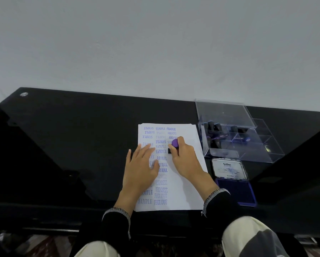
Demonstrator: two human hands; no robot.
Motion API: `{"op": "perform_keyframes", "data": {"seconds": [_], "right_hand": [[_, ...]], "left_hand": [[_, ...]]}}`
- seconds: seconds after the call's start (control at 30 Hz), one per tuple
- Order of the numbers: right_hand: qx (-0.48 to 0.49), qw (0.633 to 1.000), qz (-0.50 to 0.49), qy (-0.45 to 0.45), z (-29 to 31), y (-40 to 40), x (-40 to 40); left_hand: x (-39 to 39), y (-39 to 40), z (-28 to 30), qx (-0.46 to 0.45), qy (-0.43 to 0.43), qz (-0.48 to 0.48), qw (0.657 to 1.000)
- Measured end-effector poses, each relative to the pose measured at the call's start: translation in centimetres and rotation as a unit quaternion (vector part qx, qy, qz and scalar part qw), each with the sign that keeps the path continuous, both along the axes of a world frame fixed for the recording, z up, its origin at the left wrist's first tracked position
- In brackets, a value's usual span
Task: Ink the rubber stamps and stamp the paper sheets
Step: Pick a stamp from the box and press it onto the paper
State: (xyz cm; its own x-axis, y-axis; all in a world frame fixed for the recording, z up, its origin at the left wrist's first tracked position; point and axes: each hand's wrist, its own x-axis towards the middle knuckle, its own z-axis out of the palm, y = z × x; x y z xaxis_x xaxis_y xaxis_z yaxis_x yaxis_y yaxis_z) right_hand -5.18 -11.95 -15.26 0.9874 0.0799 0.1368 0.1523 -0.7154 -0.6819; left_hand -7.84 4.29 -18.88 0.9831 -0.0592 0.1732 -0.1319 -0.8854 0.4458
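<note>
Fingers of the left hand (142,164) lie spread and flat on the paper sheets (185,191), which sit near the front edge of the tabletop (81,136), right of its middle. Beyond them, the right hand (185,158) curls its fingers round a purple-topped rubber stamp (174,145), whose dark base appears to meet the sheet in the third column of prints. If that hand rocks or slides while pressing, the mark would likely smear or double, as some faint prints suggest. The left palm covers inked words and might smudge any still wet. At the right, the open ink pad (237,191) sits just beside the sleeve, which could brush it. Farther back stands the clear box (248,154) of spare stamps.
</note>
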Motion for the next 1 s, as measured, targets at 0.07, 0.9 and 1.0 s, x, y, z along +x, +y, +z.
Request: {"op": "perform_keyframes", "data": {"seconds": [0.07, 0.9, 1.0], "right_hand": [[0.001, 1.000, 0.000, 0.008, 0.2, 0.0, 0.4], [0.161, 0.978, -0.064, 0.118, 2.4, -0.6, 1.7], [0.159, 0.977, -0.067, 0.121, 2.5, -0.6, 1.6]], "left_hand": [[0.0, 0.0, 0.0, 0.002, -0.001, 0.000, 1.000], [0.2, 0.1, 0.0, -0.008, -0.016, 0.004, 1.000], [0.3, 0.1, 0.0, -0.014, -0.019, 0.004, 1.000]]}}
